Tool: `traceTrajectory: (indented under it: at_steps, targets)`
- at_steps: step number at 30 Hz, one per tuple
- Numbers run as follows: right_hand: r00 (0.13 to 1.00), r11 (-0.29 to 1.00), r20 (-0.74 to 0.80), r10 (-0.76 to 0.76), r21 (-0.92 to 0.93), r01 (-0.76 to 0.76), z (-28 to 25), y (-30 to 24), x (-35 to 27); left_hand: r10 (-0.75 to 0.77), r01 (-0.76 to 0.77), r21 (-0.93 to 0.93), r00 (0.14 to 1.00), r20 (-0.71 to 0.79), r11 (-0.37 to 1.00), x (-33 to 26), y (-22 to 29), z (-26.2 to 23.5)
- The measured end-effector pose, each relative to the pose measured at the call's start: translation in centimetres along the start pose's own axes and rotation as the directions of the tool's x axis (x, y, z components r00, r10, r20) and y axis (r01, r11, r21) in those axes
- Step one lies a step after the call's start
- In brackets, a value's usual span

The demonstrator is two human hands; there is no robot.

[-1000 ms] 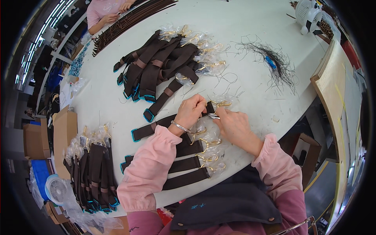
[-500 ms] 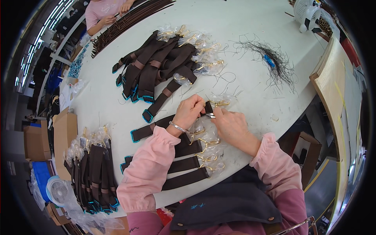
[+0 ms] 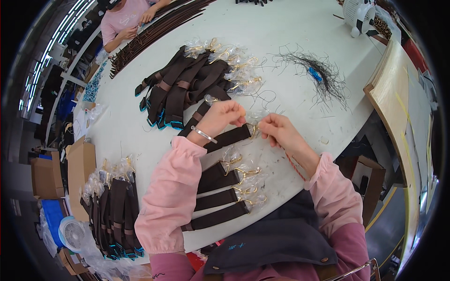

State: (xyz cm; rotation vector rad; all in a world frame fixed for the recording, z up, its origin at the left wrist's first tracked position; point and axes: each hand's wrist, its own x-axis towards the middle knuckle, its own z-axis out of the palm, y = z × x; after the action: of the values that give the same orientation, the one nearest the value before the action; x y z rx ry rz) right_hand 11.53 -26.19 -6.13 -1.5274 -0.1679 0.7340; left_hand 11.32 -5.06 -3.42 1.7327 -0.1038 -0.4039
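Observation:
My left hand, fingers pinched together, is just above the gold clasp of a dark brown webbing strap. On the clasp's other side is my right hand, thumb and fingers also pinched. What either pinch holds is too fine to make out. A red cord hangs below my right hand and wrist. Clear plastic film wraps the clasp end. Nearer me lie several similar straps with gold hooks, partly under my left sleeve.
A heap of brown straps with turquoise buckles lies beyond my left hand. A bundle of black threads is at far right. More straps hang over the left edge by a cardboard box. Across the table, another person works beside brown strips.
My hands have moved apart and slightly away from me. A metal tool tip seen between them is out of sight. The red cord now shows by my right wrist.

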Motion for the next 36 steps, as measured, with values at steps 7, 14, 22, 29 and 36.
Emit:
traceTrajectory:
  at_steps: [7,14,22,29,36]
  targets:
    - [0.996,0.909,-0.069,0.058,0.417,-0.024,-2.4,-0.2,-0.8,0.257,-0.229,0.539,0.966,0.023,0.810,-2.1,-2.6,2.8]
    - [0.902,0.481,0.215,-0.373,-0.787,0.386,0.1,1.1,-3.5,0.422,-0.352,0.615,0.906,0.035,0.705,-1.6,-4.1,3.3]
    - [0.852,0.233,0.193,-0.487,-0.911,0.340,2.5,0.8,-2.2,0.043,-0.048,0.209,0.999,0.029,0.977,-0.9,-4.2,1.7]
    - [0.833,0.093,0.277,-0.480,-0.928,0.362,2.1,0.6,-1.2,0.039,-0.049,0.279,0.998,0.041,0.959,-0.7,-4.0,1.8]
    - [0.870,0.206,0.306,-0.385,-0.891,0.405,1.3,-1.0,-0.8,0.023,-0.037,0.277,0.998,0.052,0.960,-0.5,-3.7,1.8]
